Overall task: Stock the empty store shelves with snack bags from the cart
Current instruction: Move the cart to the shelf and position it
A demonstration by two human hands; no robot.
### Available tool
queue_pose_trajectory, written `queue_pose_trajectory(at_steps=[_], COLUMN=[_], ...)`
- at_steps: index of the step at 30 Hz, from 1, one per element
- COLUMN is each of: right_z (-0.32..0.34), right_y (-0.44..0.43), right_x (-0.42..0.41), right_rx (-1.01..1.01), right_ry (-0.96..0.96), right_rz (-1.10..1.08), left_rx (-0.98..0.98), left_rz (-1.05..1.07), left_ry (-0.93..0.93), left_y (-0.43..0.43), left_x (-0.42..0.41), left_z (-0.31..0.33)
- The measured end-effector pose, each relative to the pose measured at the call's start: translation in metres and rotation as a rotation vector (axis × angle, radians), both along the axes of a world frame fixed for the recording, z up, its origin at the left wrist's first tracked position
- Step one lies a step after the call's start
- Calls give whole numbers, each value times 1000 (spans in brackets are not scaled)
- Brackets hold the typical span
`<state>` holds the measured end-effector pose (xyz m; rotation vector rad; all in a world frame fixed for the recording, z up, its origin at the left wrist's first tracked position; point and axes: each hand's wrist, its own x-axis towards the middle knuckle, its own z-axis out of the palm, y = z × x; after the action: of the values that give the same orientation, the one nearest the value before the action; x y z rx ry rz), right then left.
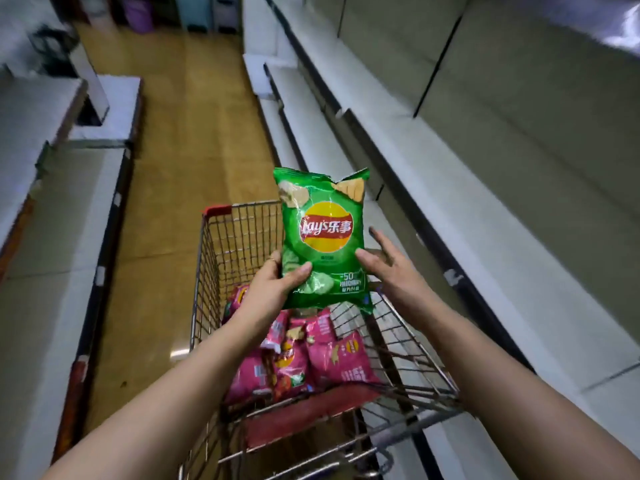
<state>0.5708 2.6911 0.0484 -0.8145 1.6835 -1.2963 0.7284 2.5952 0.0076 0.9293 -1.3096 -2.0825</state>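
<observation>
I hold a green snack bag (pixel 323 233) upright above the wire cart (pixel 221 265). My left hand (pixel 273 289) grips the bag's lower left corner, thumb across the front. My right hand (pixel 388 268) is at the bag's lower right edge, its fingers spread and nearly straight, the thumb touching the bag. Several pink snack bags (pixel 311 358) lie in the cart's basket below. Bare white shelves (pixel 485 188) run along my right, level with the bag and higher.
More white shelving (pixel 45 188) lines the left side of the aisle. A tan floor (pixel 173 168) stretches ahead of the cart. Purple and blue containers (pixel 138 12) stand at the far end. The cart's red child-seat flap (pixel 304 417) is near my body.
</observation>
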Motion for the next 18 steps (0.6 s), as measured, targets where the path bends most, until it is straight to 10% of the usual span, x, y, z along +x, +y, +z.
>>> queue_pose_trajectory(at_steps=[18], right_z=[199], right_y=[246], right_x=[-5], right_rx=[-592], right_ry=[406], right_rz=[-559], left_rx=[-327], left_rz=[-451], left_ry=[413], left_y=[196], left_x=[-78], left_z=[219])
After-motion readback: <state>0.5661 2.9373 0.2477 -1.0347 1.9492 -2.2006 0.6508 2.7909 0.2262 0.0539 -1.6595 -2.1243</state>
